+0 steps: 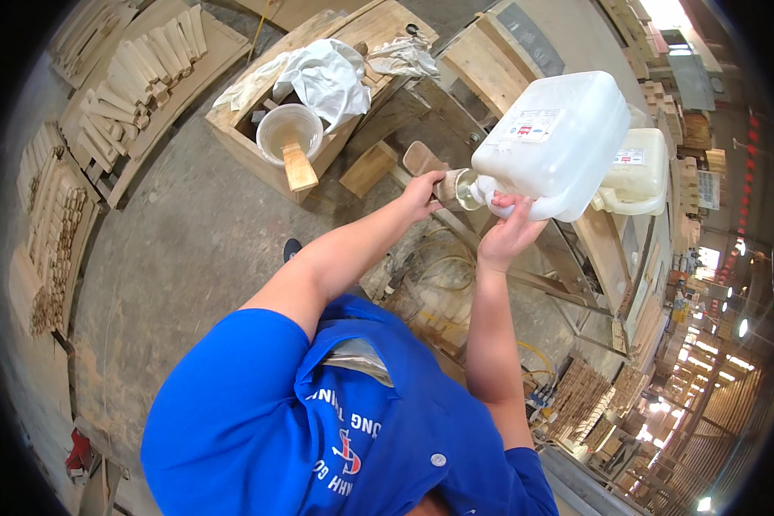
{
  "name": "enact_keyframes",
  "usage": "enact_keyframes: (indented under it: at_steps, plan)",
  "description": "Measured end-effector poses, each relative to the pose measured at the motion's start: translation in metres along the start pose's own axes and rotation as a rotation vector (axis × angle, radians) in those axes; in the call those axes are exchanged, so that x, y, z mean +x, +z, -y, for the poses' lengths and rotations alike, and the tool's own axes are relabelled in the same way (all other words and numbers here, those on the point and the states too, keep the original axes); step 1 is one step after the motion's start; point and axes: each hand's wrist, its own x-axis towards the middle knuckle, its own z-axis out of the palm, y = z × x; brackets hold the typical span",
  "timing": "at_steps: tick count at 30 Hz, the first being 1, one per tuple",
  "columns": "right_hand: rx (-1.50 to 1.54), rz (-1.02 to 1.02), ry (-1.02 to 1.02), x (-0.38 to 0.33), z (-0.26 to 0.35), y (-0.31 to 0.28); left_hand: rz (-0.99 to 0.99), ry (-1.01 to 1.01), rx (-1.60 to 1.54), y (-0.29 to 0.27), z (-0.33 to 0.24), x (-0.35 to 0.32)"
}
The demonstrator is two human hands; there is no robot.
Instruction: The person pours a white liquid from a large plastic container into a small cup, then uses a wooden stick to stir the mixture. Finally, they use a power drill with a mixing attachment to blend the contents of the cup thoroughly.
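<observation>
Grey concrete floor (172, 258) spreads left; the left grip (423, 196) curls round a small, clear, round cup (468, 189), the right grip (512, 230) round a big, boxy, white plastic jug (568, 129)

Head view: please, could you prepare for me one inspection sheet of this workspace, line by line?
Surface: concrete floor, stained; wooden chest crowded.
Job's things: translucent white jug, tilted, its mouth at a clear container; contents unclear.
Clutter: white cloth on the chest, beside a bucket with a wooden piece sticking out.
Hands: left hand holds the container; right hand holds the jug near its mouth.
Cables: yellow hose or cable on the floor; which, unclear.
Surroundings: wood stacks at left, more at right.
</observation>
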Motion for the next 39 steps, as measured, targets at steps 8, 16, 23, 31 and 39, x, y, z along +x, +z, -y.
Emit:
enact_keyframes:
  at_steps: [8,16,23,31,39]
  plan:
    - [0.105,0.019,0.152,0.054,0.041,0.009,0.058,0.07,-0.018,0.034,-0.012,-0.047]
    - [0.189,-0.053,0.224,0.078,0.056,0.025,-0.143,0.324,0.169,0.079,-0.014,-0.076]
    - [0.291,-0.062,0.401,0.112,0.081,0.032,-0.344,0.741,0.427,0.086,-0.029,-0.039]
    - [0.521,0.019,0.609,0.223,0.109,0.0,-0.041,0.505,0.207,0.139,-0.05,-0.052]
    - [0.965,0.026,0.777,0.351,0.109,-0.04,0.149,0.521,0.239,0.214,-0.08,-0.063]
